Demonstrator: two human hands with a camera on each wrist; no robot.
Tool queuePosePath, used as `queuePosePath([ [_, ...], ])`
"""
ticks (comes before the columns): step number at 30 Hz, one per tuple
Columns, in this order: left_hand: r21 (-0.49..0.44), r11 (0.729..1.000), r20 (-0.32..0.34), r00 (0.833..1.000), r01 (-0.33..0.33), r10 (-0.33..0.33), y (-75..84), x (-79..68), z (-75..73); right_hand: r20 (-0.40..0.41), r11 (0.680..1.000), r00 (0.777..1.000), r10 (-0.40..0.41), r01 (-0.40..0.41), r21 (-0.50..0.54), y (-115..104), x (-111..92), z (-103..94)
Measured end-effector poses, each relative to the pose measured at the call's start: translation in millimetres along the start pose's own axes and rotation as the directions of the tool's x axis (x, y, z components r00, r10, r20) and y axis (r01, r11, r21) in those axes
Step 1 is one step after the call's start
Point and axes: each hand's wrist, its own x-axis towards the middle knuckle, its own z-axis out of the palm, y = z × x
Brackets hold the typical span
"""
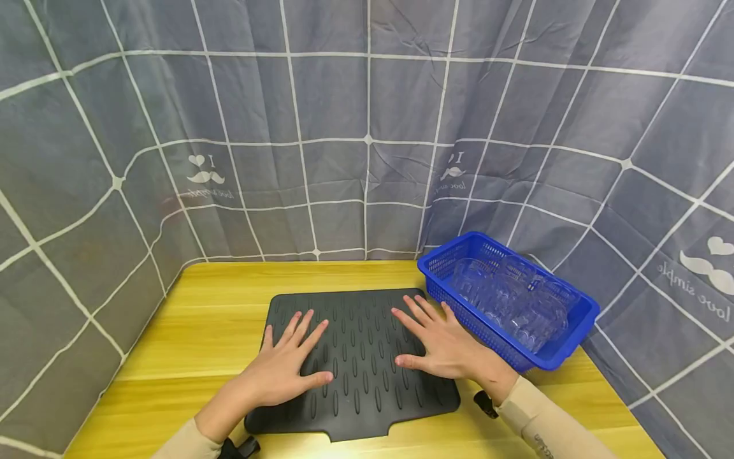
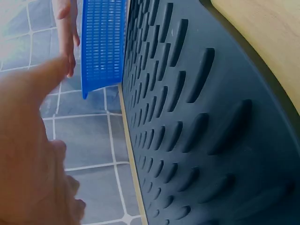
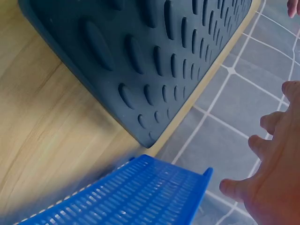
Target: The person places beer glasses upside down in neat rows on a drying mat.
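A dark grey ridged drying mat (image 1: 355, 382) with a tab at its front edge lies on the table. Over its left part my left hand (image 1: 281, 376) is held with fingers spread and nothing in it. My right hand (image 1: 444, 344) hovers above the mat's right side, fingers also spread, close to the blue basket. Both wrist views show the hands raised off the mat. In the blue plastic basket (image 1: 478, 322) on the right sit several clear glasses (image 1: 510, 293).
The yellow wood-grain table (image 1: 189, 331) runs under the mat and basket. A grey curtain (image 1: 332, 172) with white grid lines hangs along the back and both sides. The basket stands at the mat's right edge, against the right-hand curtain.
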Motion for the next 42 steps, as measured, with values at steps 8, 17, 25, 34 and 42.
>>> queuePosePath([
  [8, -0.025, 0.999, -0.156, 0.988, -0.022, 0.018, -4.9, 2.8, 4.3, -0.059, 0.998, 0.998, -0.021, 0.025, 0.064, -1.6, 1.5, -7.2],
  [17, -0.415, 0.91, -0.237, 0.966, -0.005, -0.103, -12.9, 4.1, -2.1, -0.098, 0.931, 0.995, 0.025, 0.012, 0.364, 0.4, 5.4, -22.4],
  [25, -0.531, 0.847, -0.237, 0.965, -0.031, -0.114, -15.4, 3.0, -8.4, -0.187, 0.858, 0.977, 0.103, 0.008, 0.514, 27.0, 9.9, -51.9],
  [34, -0.531, 0.847, -0.205, 0.974, -0.032, -0.092, -11.5, 2.9, -10.8, -0.184, 0.796, 0.955, 0.233, -0.079, 0.6, 66.5, 18.0, -90.9],
  [42, -0.538, 0.843, -0.16, 0.983, -0.011, -0.089, -8.6, 1.1, -10.1, -0.142, 0.778, 0.933, 0.331, -0.185, 0.6, 103.9, 22.6, -105.4],
])
